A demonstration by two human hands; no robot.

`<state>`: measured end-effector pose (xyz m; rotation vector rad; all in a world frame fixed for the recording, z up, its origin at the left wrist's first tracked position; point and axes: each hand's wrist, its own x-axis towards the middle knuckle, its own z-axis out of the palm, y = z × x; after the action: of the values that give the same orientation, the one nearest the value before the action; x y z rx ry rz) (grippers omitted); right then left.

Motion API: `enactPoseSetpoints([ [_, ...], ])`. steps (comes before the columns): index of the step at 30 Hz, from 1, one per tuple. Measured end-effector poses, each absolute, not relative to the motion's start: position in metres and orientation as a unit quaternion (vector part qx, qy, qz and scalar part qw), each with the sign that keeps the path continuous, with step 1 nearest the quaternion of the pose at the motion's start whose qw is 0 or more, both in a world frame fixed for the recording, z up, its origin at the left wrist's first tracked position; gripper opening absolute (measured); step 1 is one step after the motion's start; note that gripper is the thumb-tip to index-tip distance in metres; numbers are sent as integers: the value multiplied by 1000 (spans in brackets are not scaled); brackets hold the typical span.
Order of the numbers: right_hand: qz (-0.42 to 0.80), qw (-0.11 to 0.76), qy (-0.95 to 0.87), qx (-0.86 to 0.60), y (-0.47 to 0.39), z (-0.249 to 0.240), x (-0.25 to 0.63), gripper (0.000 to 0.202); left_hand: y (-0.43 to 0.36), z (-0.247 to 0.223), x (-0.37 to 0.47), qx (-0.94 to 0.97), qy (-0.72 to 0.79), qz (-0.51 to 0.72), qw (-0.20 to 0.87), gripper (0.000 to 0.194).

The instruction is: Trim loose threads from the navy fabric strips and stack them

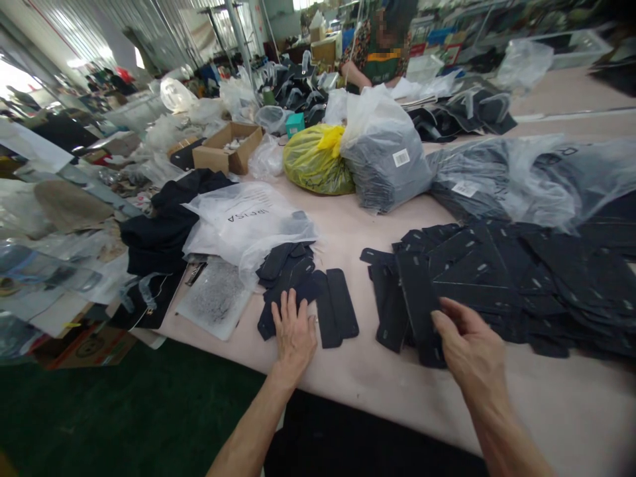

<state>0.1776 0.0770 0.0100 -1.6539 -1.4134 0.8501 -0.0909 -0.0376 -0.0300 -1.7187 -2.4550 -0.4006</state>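
My left hand (294,334) lies palm down with its fingers spread on a small pile of dark fabric pieces (284,270). Two flat dark strips (338,306) with rounded corners rest side by side, just right of that hand. Between thumb and fingers, my right hand (471,348) pinches the edge of a long dark fabric strip (418,308). That strip is at the left end of a broad heap of similar dark fabric pieces (497,262), several with small pale marks. Part of the right fingers is hidden behind the thumb.
Behind the left pile lie a white plastic bag (248,215) and a speckled board (216,298). Further back stand a yellow bag (318,159), a filled clear bag (385,152) and a cardboard box (228,147). A co-worker (380,56) is across the pinkish table (342,228).
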Motion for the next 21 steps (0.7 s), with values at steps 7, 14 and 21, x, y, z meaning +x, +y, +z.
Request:
enactPoseSetpoints([
  [7,201,267,-749,-572,55,3,128,33,-41,-25,-55,-578,-790,-191,-79,25],
  [14,238,52,-775,-583,32,-19,71,26,-38,-29,-51,-612,-775,-141,-75,32],
  [21,402,129,-718,-553,42,-22,75,1,-40,-31,-49,-614,-778,-116,-63,34],
])
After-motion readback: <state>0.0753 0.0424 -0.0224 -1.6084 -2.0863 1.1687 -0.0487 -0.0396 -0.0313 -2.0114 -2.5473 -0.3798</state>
